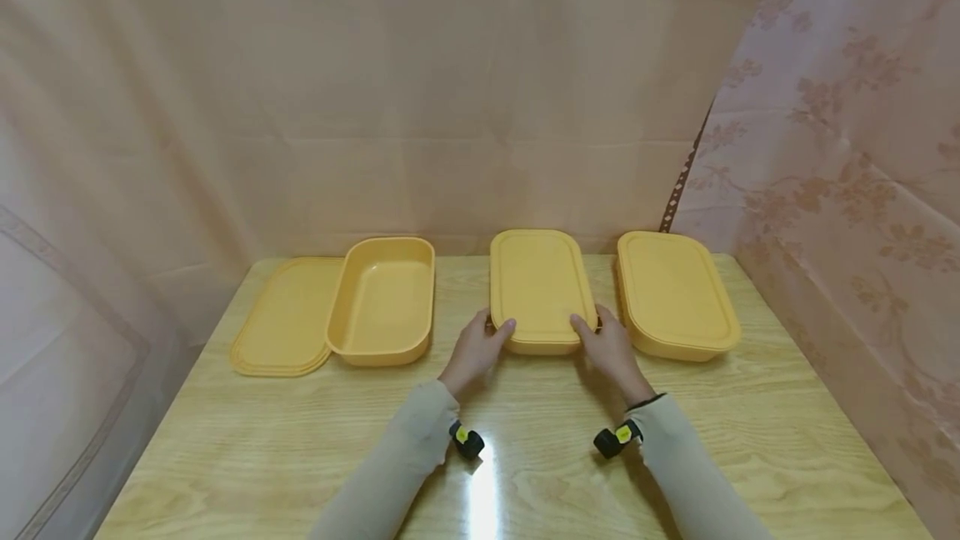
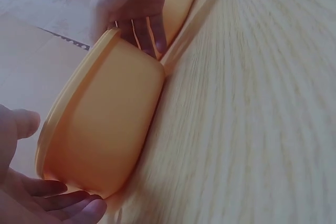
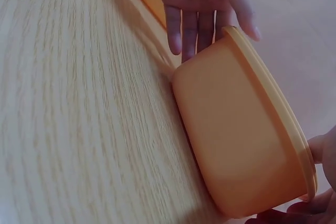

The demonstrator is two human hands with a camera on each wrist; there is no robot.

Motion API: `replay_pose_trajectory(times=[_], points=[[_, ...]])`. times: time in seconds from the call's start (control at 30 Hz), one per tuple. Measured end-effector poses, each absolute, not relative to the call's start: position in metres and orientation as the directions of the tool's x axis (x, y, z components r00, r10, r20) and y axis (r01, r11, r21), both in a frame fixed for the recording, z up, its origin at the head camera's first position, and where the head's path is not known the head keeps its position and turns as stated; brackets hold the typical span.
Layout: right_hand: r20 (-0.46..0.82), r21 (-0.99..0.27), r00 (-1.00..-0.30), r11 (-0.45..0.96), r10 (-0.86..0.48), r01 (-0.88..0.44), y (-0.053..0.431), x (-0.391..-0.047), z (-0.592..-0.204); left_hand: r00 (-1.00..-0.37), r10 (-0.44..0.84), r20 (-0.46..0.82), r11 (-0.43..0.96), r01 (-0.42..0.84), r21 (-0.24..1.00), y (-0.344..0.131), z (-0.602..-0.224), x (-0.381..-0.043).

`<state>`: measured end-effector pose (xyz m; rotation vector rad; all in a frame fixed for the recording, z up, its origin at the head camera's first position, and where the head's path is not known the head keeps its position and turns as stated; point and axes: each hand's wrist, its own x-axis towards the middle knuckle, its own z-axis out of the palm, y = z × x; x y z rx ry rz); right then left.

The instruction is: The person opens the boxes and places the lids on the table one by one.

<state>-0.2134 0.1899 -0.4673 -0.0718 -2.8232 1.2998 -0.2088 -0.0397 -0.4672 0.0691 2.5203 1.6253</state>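
A yellow rectangular food box (image 1: 540, 286) with its lid on stands on the wooden table, right of centre in the head view. At its near left corner my left hand (image 1: 477, 350) has the thumb over the lid's edge and the fingers along the side. My right hand (image 1: 609, 348) holds the near right corner in the same manner. In the left wrist view the box's wall (image 2: 110, 114) stands between both hands, its base at the tabletop. The right wrist view has the lid's rim (image 3: 278, 103) beside my right thumb. The box's inside is hidden by its lid.
Left of the held box is an uncovered yellow box (image 1: 384, 298), with a few stacked yellow lids (image 1: 288, 319) beside it. Another lidded yellow box (image 1: 677, 294) stands close on the right. Behind the table (image 1: 360, 448) hangs a beige curtain (image 1: 450, 107); a floral one (image 1: 855, 190) hangs at right.
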Motion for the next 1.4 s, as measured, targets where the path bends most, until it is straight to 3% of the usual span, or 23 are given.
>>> replay_pose_trajectory(times=[0.6, 0.87, 1.4], points=[[-0.057, -0.796, -0.996, 0.599, 0.074, 0.091, 0.19, -0.214, -0.47, -0.986, 0.141, -0.094, 0.275, -0.052, 0.96, -0.035, -0.473, -0.209], [-0.082, -0.792, -0.995, 0.602, 0.06, 0.102, 0.19, -0.213, -0.467, -0.982, 0.122, -0.144, 0.223, -0.115, 0.968, -0.032, -0.471, -0.209], [-0.058, -0.806, -0.995, 0.584, 0.079, 0.093, 0.192, -0.21, -0.47, -0.984, 0.092, -0.154, 0.167, -0.137, 0.976, -0.028, -0.469, -0.209]])
